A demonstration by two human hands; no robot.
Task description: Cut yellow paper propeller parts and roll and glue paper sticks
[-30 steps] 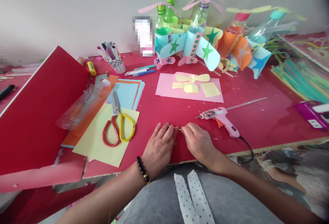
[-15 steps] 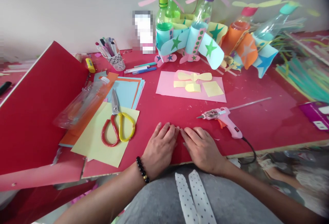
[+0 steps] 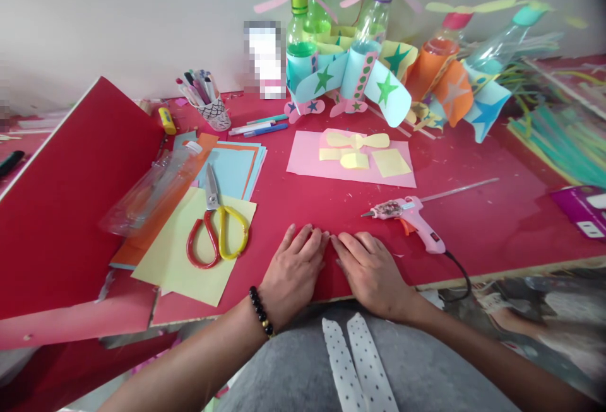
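My left hand [image 3: 298,270] lies flat on the red tabletop [image 3: 274,200], fingers stretched out and nothing held. My right hand [image 3: 372,270] rests beside it in the same way, the fingertips of both close together. Left of my left hand, scissors [image 3: 213,200] with one red and one yellow handle lie on a pale yellow sheet [image 3: 189,279]. A pink hot glue gun [image 3: 409,216] with a clear glue stick in its back lies beyond my right hand. Yellow paper cutouts [image 3: 357,141], one propeller-shaped, sit on a pink sheet [image 3: 305,153] ahead of my hands.
Several bottles wrapped in coloured paper with paper propellers, such as a blue one [image 3: 362,65], stand along the wall. A cup of pens [image 3: 213,112], loose pens [image 3: 265,127], a clear plastic bottle [image 3: 151,191] and a red board [image 3: 80,197] are at left. Coloured strips [image 3: 553,137] lie at right.
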